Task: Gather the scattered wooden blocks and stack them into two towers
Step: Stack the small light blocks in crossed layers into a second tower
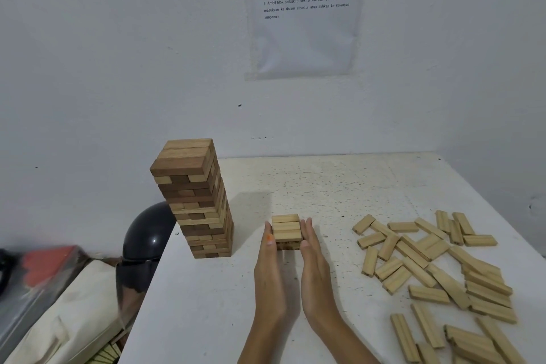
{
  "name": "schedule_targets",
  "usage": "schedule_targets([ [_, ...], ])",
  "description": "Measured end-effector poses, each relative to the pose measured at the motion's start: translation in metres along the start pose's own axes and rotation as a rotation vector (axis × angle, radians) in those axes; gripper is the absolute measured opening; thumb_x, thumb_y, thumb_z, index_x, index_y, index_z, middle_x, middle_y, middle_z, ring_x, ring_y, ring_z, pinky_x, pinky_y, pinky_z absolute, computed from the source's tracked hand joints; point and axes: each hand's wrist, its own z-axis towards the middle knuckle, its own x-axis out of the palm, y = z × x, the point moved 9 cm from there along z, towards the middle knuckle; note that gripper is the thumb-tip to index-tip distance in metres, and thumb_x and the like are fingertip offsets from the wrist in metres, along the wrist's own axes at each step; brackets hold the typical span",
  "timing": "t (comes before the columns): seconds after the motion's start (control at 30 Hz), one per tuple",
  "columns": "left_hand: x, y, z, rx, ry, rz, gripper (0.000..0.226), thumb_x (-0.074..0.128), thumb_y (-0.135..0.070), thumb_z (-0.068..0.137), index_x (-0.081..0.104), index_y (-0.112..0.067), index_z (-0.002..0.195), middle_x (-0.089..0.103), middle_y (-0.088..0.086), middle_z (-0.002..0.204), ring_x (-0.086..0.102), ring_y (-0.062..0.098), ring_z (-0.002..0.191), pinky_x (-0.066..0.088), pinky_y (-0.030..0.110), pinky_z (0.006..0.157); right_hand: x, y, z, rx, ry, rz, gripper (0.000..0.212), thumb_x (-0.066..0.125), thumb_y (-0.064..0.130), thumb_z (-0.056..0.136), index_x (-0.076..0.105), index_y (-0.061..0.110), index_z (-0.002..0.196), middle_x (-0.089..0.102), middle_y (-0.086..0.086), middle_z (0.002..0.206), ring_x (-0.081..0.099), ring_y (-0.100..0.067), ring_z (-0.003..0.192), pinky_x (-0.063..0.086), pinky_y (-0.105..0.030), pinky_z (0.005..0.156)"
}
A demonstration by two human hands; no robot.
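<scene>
A white worktop (325, 180) is seen, with a tall tower (196, 201) stood right at its left edge. Loose blocks (428, 260) are scattered way off to the right. The left hand (270, 269) and right hand (314, 263) are held flat, fingers straight, pressed against either side of a short stack (286, 230) in the middle.

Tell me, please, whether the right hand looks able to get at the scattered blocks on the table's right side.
Probably yes: the right hand presses flat against the small stack, and only bare table lies between it and the scattered blocks beside it.
</scene>
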Motion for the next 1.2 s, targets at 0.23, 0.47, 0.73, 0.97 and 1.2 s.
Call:
schedule_targets([
  [0.23, 0.003, -0.009, -0.004, 0.027, 0.03, -0.017, 0.061, 0.051, -0.057, 0.09, 0.038, -0.031, 0.145, 0.05, -0.015, 0.142, 0.042, 0.001, 0.133, 0.025, 0.037, 0.119, -0.003, 0.007, -0.003, -0.014, -0.044, 0.027, 0.041, 0.032, 0.02, 0.105, 0.026, 0.04, 0.141, 0.031, 0.019, 0.151, 0.027, 0.006, 0.138, 0.023, -0.001, 0.1],
  [0.47, -0.009, -0.035, -0.032, 0.233, -0.122, 0.267, 0.028, 0.047, -0.038, 0.095, 0.054, -0.036, 0.122, 0.056, -0.028, 0.123, 0.046, -0.015, 0.117, 0.036, 0.006, 0.09, -0.031, 0.021, -0.018, -0.036, -0.114, 0.015, 0.032, 0.041, 0.011, 0.102, 0.057, 0.03, 0.121, 0.057, 0.017, 0.125, 0.05, 0.0, 0.12, 0.04, -0.015, 0.097],
  [0.73, 0.021, -0.047, -0.064, 0.333, 0.013, 0.483, 0.025, 0.048, -0.023, 0.083, 0.064, -0.028, 0.102, 0.062, -0.022, 0.106, 0.056, 0.001, 0.107, 0.042, 0.009, 0.079, -0.08, 0.05, -0.042, -0.089, -0.169, -0.086, 0.034, 0.046, -0.006, 0.09, 0.069, 0.018, 0.091, 0.071, 0.005, 0.093, 0.065, -0.013, 0.081, 0.049, -0.021, 0.075],
  [0.97, 0.064, -0.031, -0.093, 0.343, 0.202, 0.57, 0.033, 0.051, 0.006, 0.089, 0.067, -0.023, 0.094, 0.066, -0.012, 0.1, 0.059, -0.002, 0.097, 0.043, 0.01, 0.075, -0.136, 0.064, -0.064, -0.109, -0.228, -0.12, 0.031, 0.046, -0.008, 0.09, 0.07, 0.011, 0.084, 0.072, -0.003, 0.081, 0.062, -0.01, 0.07, 0.048, -0.016, 0.066],
  [1.2, 0.112, -0.001, -0.115, 0.454, 0.514, 0.768, 0.026, 0.049, -0.009, 0.09, 0.066, -0.025, 0.101, 0.063, -0.015, 0.104, 0.054, -0.003, 0.102, 0.04, 0.012, 0.084, -0.192, 0.073, -0.091, -0.072, -0.254, -0.401, 0.032, 0.058, -0.005, 0.084, 0.072, 0.023, 0.086, 0.071, 0.007, 0.086, 0.064, -0.01, 0.084, 0.05, -0.024, 0.075],
])
